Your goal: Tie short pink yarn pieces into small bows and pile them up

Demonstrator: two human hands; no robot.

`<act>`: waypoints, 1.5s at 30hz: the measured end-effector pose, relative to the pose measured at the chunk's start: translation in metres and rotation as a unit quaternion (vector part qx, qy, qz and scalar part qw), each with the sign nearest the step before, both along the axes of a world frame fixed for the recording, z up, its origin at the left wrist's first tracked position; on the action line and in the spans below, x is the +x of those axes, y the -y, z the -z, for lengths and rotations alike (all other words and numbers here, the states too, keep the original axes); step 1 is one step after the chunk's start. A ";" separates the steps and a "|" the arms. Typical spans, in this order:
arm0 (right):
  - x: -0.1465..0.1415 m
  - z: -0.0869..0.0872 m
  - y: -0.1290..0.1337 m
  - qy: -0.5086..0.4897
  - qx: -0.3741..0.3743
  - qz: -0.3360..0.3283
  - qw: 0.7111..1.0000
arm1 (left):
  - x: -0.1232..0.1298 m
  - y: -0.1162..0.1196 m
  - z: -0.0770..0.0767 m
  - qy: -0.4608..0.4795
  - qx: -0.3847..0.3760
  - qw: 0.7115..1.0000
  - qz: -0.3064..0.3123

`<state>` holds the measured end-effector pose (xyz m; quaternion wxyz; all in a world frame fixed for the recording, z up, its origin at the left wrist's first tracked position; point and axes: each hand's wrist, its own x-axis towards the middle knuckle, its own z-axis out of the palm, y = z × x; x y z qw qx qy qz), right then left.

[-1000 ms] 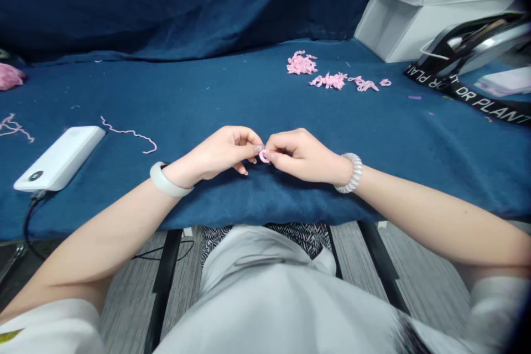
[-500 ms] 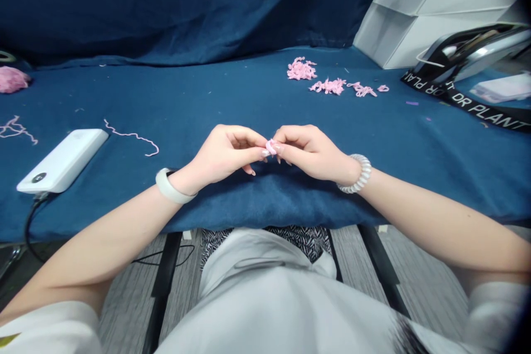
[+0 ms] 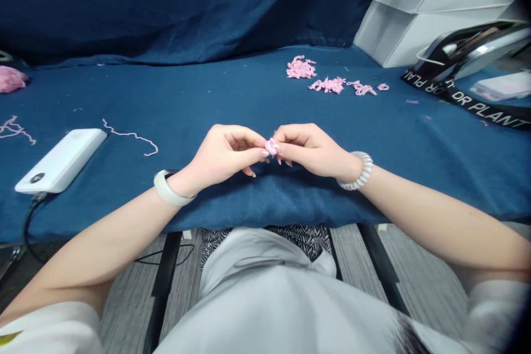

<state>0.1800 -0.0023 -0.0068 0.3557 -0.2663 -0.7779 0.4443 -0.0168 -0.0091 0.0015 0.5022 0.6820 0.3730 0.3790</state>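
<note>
My bare hands work over a navy cloth-covered worktop (image 3: 199,99), with a dark blue cloth backdrop (image 3: 166,5) hanging behind it. A white rectangular power bank (image 3: 62,160) lies to my left, just beside a thin pink yarn strand (image 3: 130,135). Small heaps of pink yarn clippings (image 3: 329,85) sit ahead and to the right. At centre, my left hand (image 3: 219,154) and my right hand (image 3: 315,149) meet, both curled closed, their fingertips pinching a small pink loop (image 3: 271,147) between them, just above the worktop. Its material is too small to tell. A white wristband (image 3: 168,188) circles my left wrist, a pearly coil bracelet (image 3: 355,171) my right. The step in hand appears to be fingertip work on this one loop; the next move seems to call for a steady, careful pinch.
</note>
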 end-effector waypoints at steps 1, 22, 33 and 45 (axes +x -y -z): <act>0.000 0.000 0.000 -0.001 0.000 -0.004 1.000 | 0.000 0.000 0.000 -0.001 0.000 1.000 0.001; -0.001 0.005 0.000 0.029 0.046 0.074 0.996 | 0.002 0.001 0.002 -0.052 0.049 0.996 -0.052; -0.006 0.002 0.004 0.056 0.217 0.135 0.965 | 0.004 0.004 0.005 -0.139 0.209 0.965 -0.075; -0.005 0.003 0.002 0.087 0.248 0.165 0.951 | 0.004 0.004 0.006 -0.144 0.210 0.963 -0.091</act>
